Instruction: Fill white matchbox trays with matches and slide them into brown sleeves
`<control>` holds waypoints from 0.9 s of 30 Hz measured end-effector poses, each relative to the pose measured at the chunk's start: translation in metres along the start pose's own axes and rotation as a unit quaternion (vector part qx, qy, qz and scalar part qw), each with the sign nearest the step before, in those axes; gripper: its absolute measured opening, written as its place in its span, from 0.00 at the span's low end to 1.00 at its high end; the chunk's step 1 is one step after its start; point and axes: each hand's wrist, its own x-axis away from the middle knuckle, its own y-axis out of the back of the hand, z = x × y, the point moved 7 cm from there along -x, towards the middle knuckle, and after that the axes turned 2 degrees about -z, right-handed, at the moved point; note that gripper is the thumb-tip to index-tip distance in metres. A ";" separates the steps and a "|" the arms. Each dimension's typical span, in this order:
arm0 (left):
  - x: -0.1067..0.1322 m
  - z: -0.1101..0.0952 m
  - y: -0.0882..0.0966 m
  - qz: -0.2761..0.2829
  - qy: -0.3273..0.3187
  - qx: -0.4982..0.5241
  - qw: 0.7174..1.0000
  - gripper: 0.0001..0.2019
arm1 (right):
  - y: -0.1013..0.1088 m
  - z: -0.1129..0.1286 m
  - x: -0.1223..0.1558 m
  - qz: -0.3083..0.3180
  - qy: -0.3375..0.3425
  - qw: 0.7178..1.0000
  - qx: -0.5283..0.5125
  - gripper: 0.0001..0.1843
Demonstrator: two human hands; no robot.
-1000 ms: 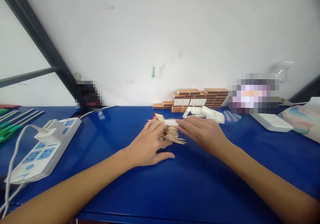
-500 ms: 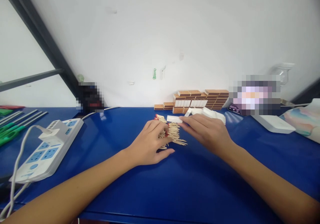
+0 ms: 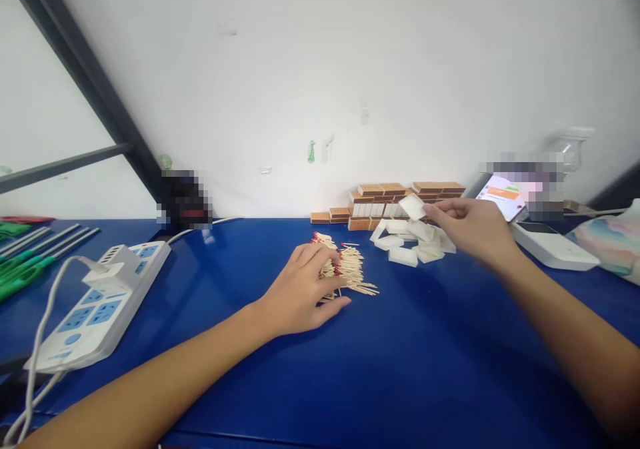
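A pile of red-tipped matches [image 3: 354, 272] lies in the middle of the blue table. My left hand [image 3: 304, 289] rests over the pile's left side, thumb and fingers apart; whether its hidden fingertips pinch any matches I cannot see. Between thumb and fingers, my right hand [image 3: 465, 225] holds a white matchbox tray [image 3: 413, 207], tilted with its hollow toward me. Just below it, several loose white matchbox trays [image 3: 403, 257] lie in a heap to the right of the matches.
Stacked brown matchboxes [image 3: 383, 189] stand against the wall. A power strip [image 3: 95, 315] with a white cable and green-handled tools [image 3: 25, 265] lie at left. At right are a lit phone [image 3: 503, 195], a white box [image 3: 555, 245] and a colourful packet [image 3: 613, 239].
My right hand has moved right and slightly up with a white tray, away from the matches, uncovering the tray heap. A single match now shows apart behind the pile. My left hand stays put.
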 end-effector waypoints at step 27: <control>-0.003 -0.009 0.006 -0.010 -0.046 -0.049 0.998 0.11 | -0.116 0.142 0.063 0.130 0.375 0.864 0.309 0.17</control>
